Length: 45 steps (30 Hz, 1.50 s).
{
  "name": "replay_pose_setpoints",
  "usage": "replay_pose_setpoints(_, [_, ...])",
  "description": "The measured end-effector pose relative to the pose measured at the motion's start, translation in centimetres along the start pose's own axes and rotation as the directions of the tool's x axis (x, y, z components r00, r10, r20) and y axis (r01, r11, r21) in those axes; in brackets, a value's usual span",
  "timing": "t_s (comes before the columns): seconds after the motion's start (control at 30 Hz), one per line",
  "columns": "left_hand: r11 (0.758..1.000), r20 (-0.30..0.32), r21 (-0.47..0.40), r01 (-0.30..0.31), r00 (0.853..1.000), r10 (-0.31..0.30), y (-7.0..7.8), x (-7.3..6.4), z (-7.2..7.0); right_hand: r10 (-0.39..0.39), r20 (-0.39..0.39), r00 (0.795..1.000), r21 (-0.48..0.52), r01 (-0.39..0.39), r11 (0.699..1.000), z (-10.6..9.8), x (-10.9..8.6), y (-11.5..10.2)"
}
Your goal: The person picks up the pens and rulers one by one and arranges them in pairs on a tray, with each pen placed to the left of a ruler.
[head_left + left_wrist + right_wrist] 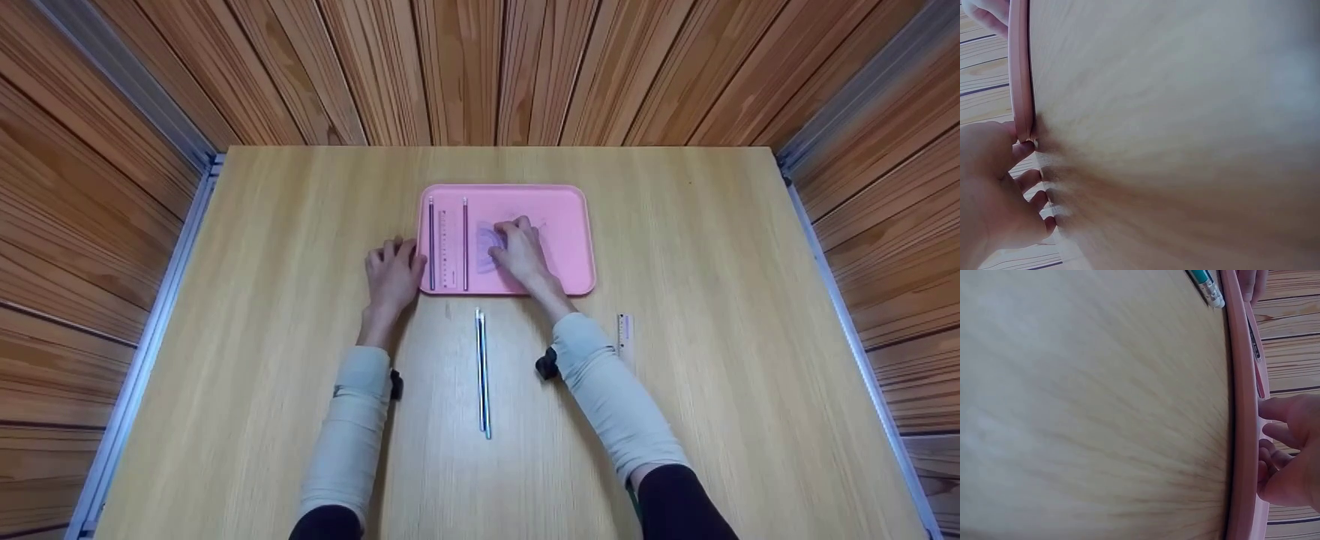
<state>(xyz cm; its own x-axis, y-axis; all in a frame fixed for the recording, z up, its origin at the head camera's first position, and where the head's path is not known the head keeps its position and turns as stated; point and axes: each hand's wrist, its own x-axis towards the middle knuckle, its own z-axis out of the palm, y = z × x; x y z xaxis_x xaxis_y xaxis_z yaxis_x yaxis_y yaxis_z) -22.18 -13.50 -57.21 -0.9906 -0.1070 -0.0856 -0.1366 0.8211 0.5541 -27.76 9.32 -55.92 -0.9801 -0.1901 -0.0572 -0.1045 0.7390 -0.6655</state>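
Observation:
A pink tray (568, 259) lies on the table with a purple-tinted clear protractor (485, 259) flat near its middle. My right hand (521, 251) reaches over the tray, thumb and index finger at the protractor's right part, the other fingers curled. In the tray's left part, a clear ruler (448, 251) lies between a dark pencil (431, 247) and another dark pencil (465, 247). Beside the tray's left side, my left hand (392, 274) rests with fingers spread on the table, thumb and index finger touching the rim near the corner.
Two pencils (483, 375) lie side by side on the table in front of the tray. Partly covered by the right sleeve, a small clear ruler (625, 330) lies to the right. Wood-panelled walls (465, 71) border the table.

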Motion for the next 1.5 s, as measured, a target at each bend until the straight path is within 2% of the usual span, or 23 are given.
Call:
replay_pose_setpoints(0.2, [1.000, 0.000, -0.014, 0.006, 1.000, -0.006, 0.0, 0.1, 0.0, -0.033, -0.017, 0.999, -0.021, 0.032, 0.999, 0.0, 0.1, 0.0])
replay_pose_setpoints(0.47, [1.000, 0.002, -0.015, 0.011, 1.000, -0.011, -0.1, -0.1, 0.1, -0.029, -0.016, 0.999, -0.052, 0.028, 0.998, 0.1, -0.4, 0.0])
replay_pose_setpoints(0.77, [1.000, 0.005, -0.023, 0.013, 1.000, -0.013, 0.0, -0.1, 0.2, -0.063, -0.072, 0.995, -0.086, 0.057, 0.995, -0.3, -1.3, -0.8])
replay_pose_setpoints(1.3, [1.000, 0.004, -0.012, 0.002, 1.000, -0.002, 0.0, 0.1, 0.1, -0.147, -0.085, 0.985, -0.123, 0.136, 0.983, -0.6, -3.8, -1.5])
replay_pose_setpoints(1.5, [1.000, -0.004, -0.026, 0.007, 1.000, -0.008, 0.0, -0.1, 0.1, -0.169, -0.058, 0.984, -0.129, 0.161, 0.979, -0.4, -5.3, -2.3])
